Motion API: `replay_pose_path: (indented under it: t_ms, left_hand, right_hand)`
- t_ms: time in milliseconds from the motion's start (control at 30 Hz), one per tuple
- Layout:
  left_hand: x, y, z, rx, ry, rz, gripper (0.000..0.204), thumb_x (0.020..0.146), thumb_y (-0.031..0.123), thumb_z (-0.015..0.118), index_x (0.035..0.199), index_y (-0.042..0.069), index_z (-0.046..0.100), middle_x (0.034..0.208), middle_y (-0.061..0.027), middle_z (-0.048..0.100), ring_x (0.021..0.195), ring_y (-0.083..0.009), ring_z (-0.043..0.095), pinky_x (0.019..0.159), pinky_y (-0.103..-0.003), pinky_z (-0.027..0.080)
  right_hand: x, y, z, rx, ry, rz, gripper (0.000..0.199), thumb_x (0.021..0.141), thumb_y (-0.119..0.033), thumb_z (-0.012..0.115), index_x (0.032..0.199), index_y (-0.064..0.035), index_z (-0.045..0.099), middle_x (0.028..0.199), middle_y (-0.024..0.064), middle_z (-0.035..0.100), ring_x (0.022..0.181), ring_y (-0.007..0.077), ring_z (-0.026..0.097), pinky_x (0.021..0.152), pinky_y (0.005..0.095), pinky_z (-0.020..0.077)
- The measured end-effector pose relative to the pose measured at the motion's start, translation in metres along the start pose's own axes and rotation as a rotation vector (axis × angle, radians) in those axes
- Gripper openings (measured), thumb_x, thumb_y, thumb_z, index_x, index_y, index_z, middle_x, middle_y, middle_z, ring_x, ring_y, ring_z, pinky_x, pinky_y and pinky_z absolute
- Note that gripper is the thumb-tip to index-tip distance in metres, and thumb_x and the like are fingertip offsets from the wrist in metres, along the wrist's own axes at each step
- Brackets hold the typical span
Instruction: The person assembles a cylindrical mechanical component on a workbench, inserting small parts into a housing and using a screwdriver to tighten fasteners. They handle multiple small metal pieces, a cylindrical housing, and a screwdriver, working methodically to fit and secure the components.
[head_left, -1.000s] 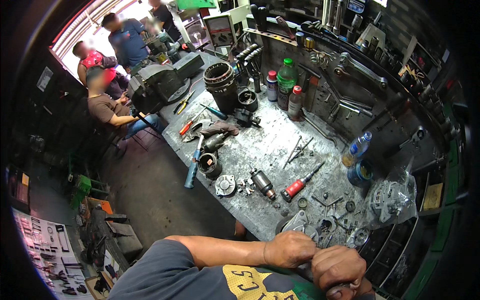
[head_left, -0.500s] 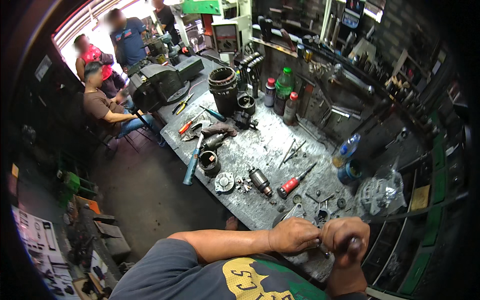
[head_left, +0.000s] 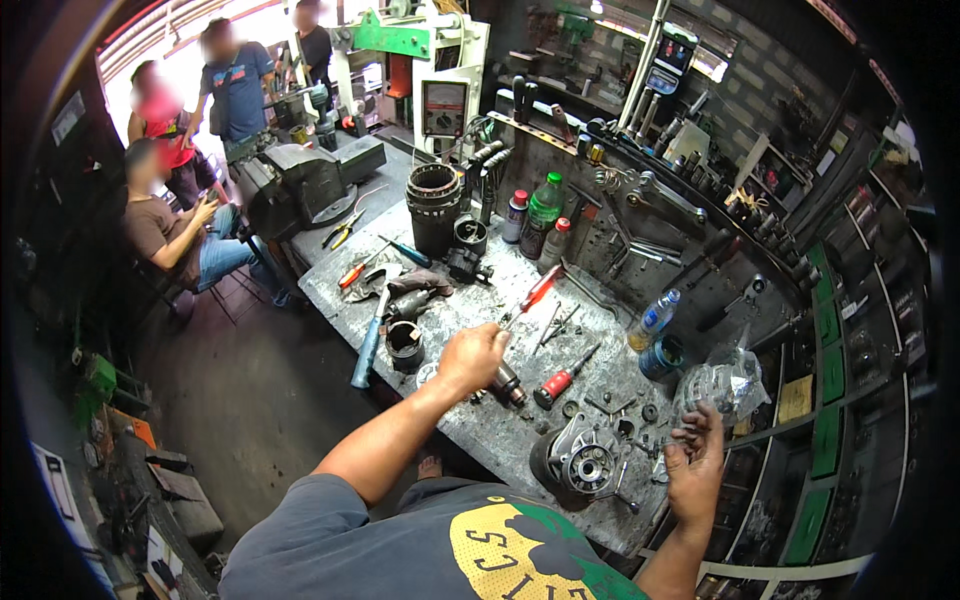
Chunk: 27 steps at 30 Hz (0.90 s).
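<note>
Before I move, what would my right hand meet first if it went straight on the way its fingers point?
Probably the clear plastic bag around the silver metal housing, just beyond your right hand; depth is unclear, so it might pass above.

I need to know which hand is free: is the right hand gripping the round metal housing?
No, the right hand hovers to the right of the round metal housing, its fingers clear of it.
</note>
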<state>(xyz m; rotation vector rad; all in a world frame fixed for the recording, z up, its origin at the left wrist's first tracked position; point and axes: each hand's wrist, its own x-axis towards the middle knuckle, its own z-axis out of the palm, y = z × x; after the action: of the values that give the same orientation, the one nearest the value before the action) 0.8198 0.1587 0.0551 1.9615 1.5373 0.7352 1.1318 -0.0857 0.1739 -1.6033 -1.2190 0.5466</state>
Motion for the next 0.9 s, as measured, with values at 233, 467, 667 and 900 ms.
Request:
replay_pose_path:
  t_ms: [233, 467, 667, 900]
  left_hand:
    - [0.075, -0.076, 0.032, 0.512, -0.292, -0.070, 0.045, 0.108, 0.043, 0.060, 0.117, 0.005, 0.082, 0.121, -0.0233, 0.080, 0.112, -0.0411, 0.078, 0.096, -0.051, 0.063]
    - [0.195, -0.140, -0.019, 0.887, -0.223, -0.021, 0.030, 0.098, 0.026, 0.073, 0.119, 0.008, 0.084, 0.127, -0.0169, 0.078, 0.117, -0.0382, 0.075, 0.095, -0.053, 0.062]
    - [0.215, -0.204, -0.079, 0.567, -0.122, 0.143, 0.033, 0.097, 0.029, 0.077, 0.120, 0.006, 0.077, 0.111, -0.0235, 0.081, 0.103, -0.0430, 0.079, 0.090, -0.055, 0.060]
    - [0.086, 0.005, -0.099, -0.740, 0.033, 0.193, 0.032, 0.119, 0.027, 0.055, 0.136, 0.005, 0.070, 0.109, -0.0074, 0.078, 0.093, -0.0164, 0.077, 0.075, -0.029, 0.058]
  right_hand:
    - [-0.021, 0.009, 0.026, -0.463, -0.072, 0.135, 0.085, 0.083, -0.005, 0.087, 0.160, -0.0054, 0.048, 0.152, 0.0231, 0.057, 0.119, 0.0363, 0.066, 0.097, 0.0441, 0.0584]
    - [-0.027, -0.016, 0.039, -0.509, -0.135, 0.113, 0.077, 0.088, -0.013, 0.087, 0.156, -0.0063, 0.053, 0.162, 0.0261, 0.048, 0.145, 0.0466, 0.056, 0.114, 0.0468, 0.0539]
    - [-0.044, -0.024, 0.006, -0.440, 0.136, 0.040, 0.067, 0.089, -0.011, 0.087, 0.150, -0.0073, 0.060, 0.156, 0.0200, 0.056, 0.123, 0.0360, 0.068, 0.104, 0.0428, 0.0584]
    - [-0.027, -0.023, 0.015, -0.149, 0.336, -0.172, 0.059, 0.097, -0.024, 0.087, 0.149, -0.0059, 0.065, 0.142, 0.0147, 0.070, 0.121, 0.0266, 0.071, 0.101, 0.0418, 0.0591]
